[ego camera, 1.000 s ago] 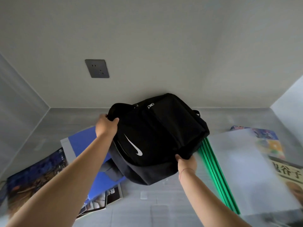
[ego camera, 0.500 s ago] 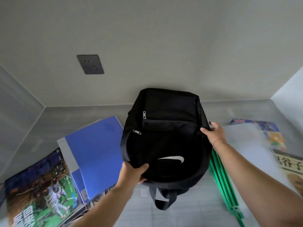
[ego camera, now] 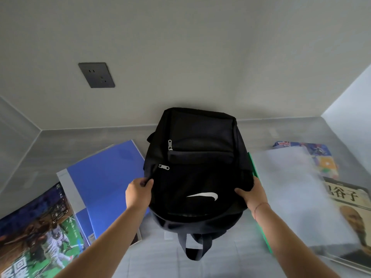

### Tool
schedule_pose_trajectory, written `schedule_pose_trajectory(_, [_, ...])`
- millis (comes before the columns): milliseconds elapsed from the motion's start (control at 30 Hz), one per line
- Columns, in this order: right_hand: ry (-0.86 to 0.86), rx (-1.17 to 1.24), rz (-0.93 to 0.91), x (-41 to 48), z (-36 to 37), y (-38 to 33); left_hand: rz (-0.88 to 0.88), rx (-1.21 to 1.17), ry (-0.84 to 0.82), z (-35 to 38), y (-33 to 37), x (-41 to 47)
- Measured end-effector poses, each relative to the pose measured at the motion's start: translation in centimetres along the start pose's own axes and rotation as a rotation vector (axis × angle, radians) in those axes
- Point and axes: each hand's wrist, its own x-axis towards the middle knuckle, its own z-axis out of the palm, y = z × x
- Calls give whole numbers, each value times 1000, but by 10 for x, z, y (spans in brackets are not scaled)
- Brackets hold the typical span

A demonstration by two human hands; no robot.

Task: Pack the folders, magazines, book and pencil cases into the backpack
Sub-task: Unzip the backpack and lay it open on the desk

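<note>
Backpack [ego camera: 196, 173] is gripped by left hand [ego camera: 138, 194] at nine o'clock, right hand [ego camera: 254, 194] at three; steady it before unzipping.

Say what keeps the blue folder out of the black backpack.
The black fabric backpack looks zipped shut; no opening shows. The left hand and right hand grip its sides, so neither holds the blue plastic folder.

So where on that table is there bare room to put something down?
Bare: the back left strip behind the blue folder, and the near middle strip between it and the green folder, under the backpack. Crowded: magazine left, book right.
</note>
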Motion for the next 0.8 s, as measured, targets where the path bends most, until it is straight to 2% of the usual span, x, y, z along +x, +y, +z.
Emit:
schedule_pose_trajectory(100, [0, -104, -68, 0, -16, 8, -46, 47, -79, 7, -22, -17])
schedule_pose_trajectory(167, [0, -257, -135, -3, -22, 11, 37, 211, -113, 11, -34, -31])
schedule_pose_trajectory(233, [24, -446, -270, -11, -24, 9, 241, 431, -32, 14, -42, -43])
schedule_pose_trajectory(300, [-74, -489, -477, -25, -26, 1, 565, 535, -4, 12, -42, -51])
schedule_pose_trajectory(367, [-314, -516, -618, -43, -27, -7, 852, 532, -169, 13, -37, -57])
schedule_pose_trajectory(400, [-426, -563, -643, -51, -25, -9, 936, 517, -279, 16, -36, -60])
schedule_pose_trajectory(467, [-546, -672, -664, -61, -21, -5, 1000, 489, -431, 23, -33, -68])
schedule_pose_trajectory(533, [-575, -763, -663, -66, -16, 4, 1040, 525, -480, 31, -34, -73])
schedule_pose_trajectory(633, [-544, -778, -653, -67, -12, 18, 1142, 609, -416, 40, -36, -73])
schedule_pose_trajectory(700, [-500, -753, -658, -66, -12, 21, 1171, 558, -361, 41, -33, -75])
schedule_pose_trajectory(800, [-394, -722, -715, -57, -17, 19, 1057, 371, -302, 33, -17, -77])
